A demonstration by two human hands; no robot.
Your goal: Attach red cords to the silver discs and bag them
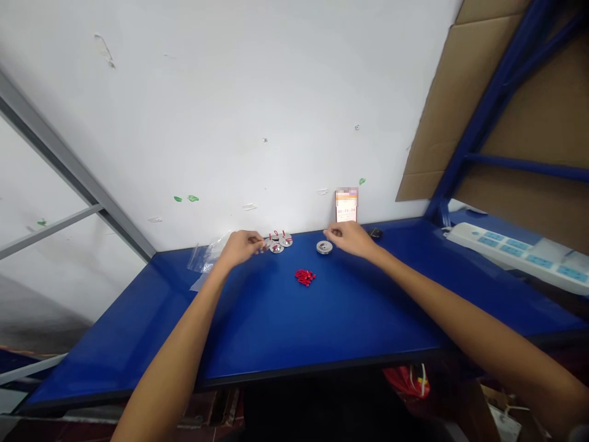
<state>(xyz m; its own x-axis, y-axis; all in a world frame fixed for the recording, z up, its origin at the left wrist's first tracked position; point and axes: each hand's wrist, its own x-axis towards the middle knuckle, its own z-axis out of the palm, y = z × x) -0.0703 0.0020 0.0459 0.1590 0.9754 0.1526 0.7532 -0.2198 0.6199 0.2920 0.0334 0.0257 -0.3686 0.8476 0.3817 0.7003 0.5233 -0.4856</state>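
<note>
hovering right hand [350,238] beside metal discs [324,247]

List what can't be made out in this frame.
All in the head view:
Left hand: its fingers and small scale obscure whether it grips one of the metal discs.
Right hand: curled fingers hide whether anything is inside.
Red pieces: too small and overlapped to count.
Upright screen: top pixelated, bottom behind the right hand.
Power strip: far end cut by the right edge.
</note>
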